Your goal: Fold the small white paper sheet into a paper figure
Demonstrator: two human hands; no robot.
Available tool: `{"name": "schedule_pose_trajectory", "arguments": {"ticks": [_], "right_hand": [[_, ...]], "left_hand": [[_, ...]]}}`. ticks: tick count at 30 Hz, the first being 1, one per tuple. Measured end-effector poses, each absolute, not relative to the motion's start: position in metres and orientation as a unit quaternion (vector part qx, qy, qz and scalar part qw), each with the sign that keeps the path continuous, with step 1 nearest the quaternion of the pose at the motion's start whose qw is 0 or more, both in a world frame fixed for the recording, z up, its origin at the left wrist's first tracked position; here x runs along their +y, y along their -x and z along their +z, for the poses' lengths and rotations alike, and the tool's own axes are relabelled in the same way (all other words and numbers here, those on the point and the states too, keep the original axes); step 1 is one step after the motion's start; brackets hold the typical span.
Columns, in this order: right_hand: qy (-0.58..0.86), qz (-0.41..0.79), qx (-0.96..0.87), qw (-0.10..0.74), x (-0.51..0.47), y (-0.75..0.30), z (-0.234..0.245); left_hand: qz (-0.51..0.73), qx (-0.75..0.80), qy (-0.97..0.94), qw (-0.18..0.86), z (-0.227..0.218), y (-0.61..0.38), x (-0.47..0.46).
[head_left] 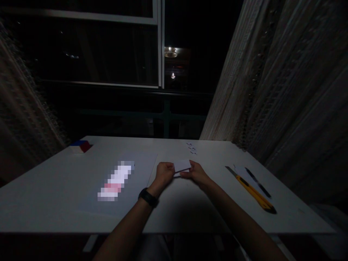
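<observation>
Between my two hands is a small folded piece of white paper, held just above the middle of the white table. My left hand, with a black watch on its wrist, pinches the paper's left edge. On the right edge, my right hand grips it with thumb and fingers. A gap shows between the paper's upper and lower layers. Left of my hands lies a large white sheet, and on it a bright, pixelated phone-like screen.
A yellow utility knife and a black pen lie at the right, by a slip of paper. A coloured cube sits at the far left corner. Small dark marks show near the back edge. Curtains flank a dark window.
</observation>
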State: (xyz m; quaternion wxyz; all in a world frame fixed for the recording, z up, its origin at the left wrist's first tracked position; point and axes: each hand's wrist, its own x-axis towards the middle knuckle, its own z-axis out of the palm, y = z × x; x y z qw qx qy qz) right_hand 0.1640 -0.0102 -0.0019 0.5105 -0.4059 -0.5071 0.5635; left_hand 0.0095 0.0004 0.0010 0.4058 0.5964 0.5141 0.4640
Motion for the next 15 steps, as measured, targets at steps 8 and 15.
{"name": "schedule_pose_trajectory", "arguments": {"ticks": [8, 15], "right_hand": [[0.438, 0.555, -0.501, 0.5, -0.012, -0.166, 0.001], [0.429, 0.562, -0.505, 0.495, -0.011, -0.168, -0.001]], "left_hand": [[0.458, 0.501, -0.608, 0.413, 0.008, -0.005, -0.001], [0.473, 0.483, -0.564, 0.474, 0.012, -0.005, -0.003]]}}
